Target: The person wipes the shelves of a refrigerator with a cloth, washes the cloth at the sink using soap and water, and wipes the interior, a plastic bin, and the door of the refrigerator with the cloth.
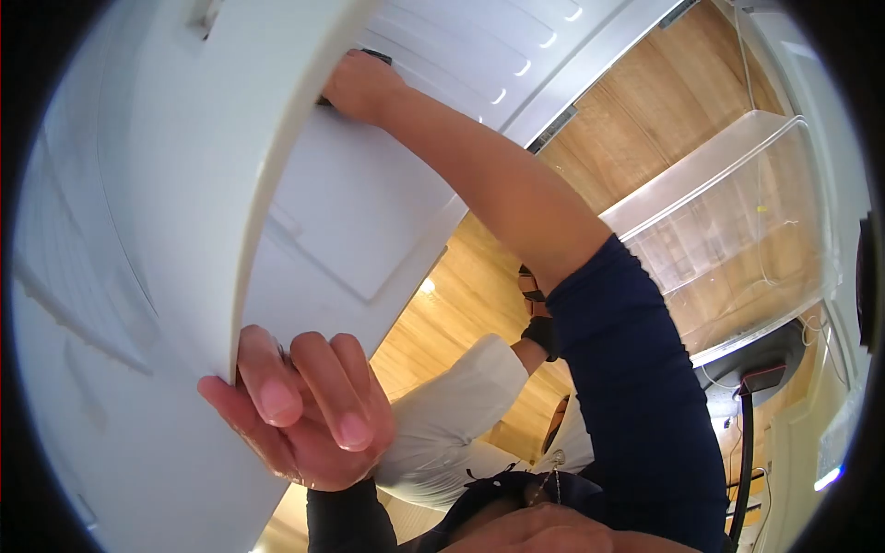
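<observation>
Wood floor (pixel 645 101) below; left hand (pixel 313 415) pinches white panel (pixel 194 203), right hand (pixel 361 88) dark object (pixel 378 57).

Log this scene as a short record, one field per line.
Left hand: thumb and fingers at the edge of a white panel
Right hand: reaching behind the panel's edge, over a dark object
Dark object: mostly covered by the hand; identity unclear
Right sleeve: navy, ending near the elbow
Bin: clear, at the right of the view
Floor: wood-look
</observation>
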Available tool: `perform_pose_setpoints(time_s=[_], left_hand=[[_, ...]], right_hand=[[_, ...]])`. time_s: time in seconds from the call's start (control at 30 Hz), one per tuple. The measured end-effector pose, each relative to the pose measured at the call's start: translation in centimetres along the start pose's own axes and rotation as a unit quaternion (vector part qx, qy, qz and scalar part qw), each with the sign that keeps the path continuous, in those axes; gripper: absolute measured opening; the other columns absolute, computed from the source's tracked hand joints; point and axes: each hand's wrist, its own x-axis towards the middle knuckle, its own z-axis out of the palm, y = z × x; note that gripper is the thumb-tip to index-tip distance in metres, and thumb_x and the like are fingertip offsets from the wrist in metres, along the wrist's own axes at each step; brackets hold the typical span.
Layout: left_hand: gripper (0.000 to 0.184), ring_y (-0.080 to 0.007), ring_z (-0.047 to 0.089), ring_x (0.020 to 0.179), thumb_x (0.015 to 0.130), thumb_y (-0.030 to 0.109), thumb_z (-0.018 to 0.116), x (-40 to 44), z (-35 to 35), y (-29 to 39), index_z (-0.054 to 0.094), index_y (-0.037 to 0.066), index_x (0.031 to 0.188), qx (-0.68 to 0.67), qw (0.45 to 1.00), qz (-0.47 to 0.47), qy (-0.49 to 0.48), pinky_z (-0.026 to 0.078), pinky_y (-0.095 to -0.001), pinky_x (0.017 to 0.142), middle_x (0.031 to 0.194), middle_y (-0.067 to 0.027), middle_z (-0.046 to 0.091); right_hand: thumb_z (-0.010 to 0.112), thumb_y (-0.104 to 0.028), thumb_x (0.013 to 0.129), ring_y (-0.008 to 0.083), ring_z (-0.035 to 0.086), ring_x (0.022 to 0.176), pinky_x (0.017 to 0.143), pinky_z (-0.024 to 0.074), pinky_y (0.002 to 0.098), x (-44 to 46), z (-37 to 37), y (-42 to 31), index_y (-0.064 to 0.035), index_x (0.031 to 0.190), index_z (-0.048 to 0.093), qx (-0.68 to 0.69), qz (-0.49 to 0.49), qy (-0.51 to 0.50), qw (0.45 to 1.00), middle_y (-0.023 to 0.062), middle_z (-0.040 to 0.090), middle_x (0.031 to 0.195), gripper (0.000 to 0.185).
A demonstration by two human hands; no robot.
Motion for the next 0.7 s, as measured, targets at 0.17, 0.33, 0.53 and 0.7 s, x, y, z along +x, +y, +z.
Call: perform_pose_setpoints(time_s=[0.17, 0.33, 0.53, 0.7], left_hand=[[0.033, -0.0135, 0.048, 0.056, 0.097, 0.019, 0.027, 0.0, 0.1, 0.2, 0.040, -0.008, 0.110, -0.004, 1.000, -0.007, -0.011, 0.038, -0.0270, 0.052, 0.091, -0.0053, 0.054], [0.034, -0.0125, 0.046, 0.056, 0.097, 0.018, 0.026, 0.1, 0.0, 0.1, 0.041, -0.009, 0.111, -0.016, 1.000, -0.001, -0.018, 0.037, -0.0263, 0.052, 0.090, -0.0043, 0.054], [0.034, -0.0121, 0.045, 0.056, 0.097, 0.019, 0.026, -0.1, 0.1, -0.1, 0.041, -0.009, 0.111, -0.018, 1.000, -0.013, -0.007, 0.037, -0.0259, 0.052, 0.090, -0.0038, 0.053], [0.034, -0.0125, 0.045, 0.055, 0.097, 0.019, 0.026, -0.1, 0.2, 0.0, 0.041, -0.008, 0.112, -0.019, 1.000, -0.007, 0.001, 0.037, -0.0264, 0.052, 0.090, -0.0045, 0.053]], right_hand=[[0.056, -0.011, 0.074, 0.0175, 0.049, 0.097, 0.077, 0.0410, 0.0282, -3.3, -3.2, -1.1, -0.0081, 0.072, 0.065, -0.174, -0.022, -0.096, 0.980, -0.0010, 0.056, 0.094, 0.009], [0.056, -0.012, 0.073, 0.0189, 0.048, 0.095, 0.073, 0.0392, 0.0277, -12.4, -8.2, -0.8, -0.0097, 0.073, 0.065, -0.165, -0.101, -0.179, 0.964, -0.0025, 0.056, 0.090, 0.009], [0.053, -0.003, 0.071, 0.0292, 0.055, 0.090, 0.073, 0.0444, 0.0366, -17.5, -15.2, -2.0, -0.0045, 0.084, 0.062, 0.165, 0.097, -0.471, 0.861, 0.0096, 0.059, 0.089, 0.016], [0.052, -0.009, 0.073, 0.0323, 0.057, 0.084, 0.074, 0.0466, 0.0387, -5.6, -11.7, -2.6, -0.0118, 0.091, 0.064, 0.273, 0.070, 0.080, 0.956, 0.0103, 0.060, 0.091, 0.022]])
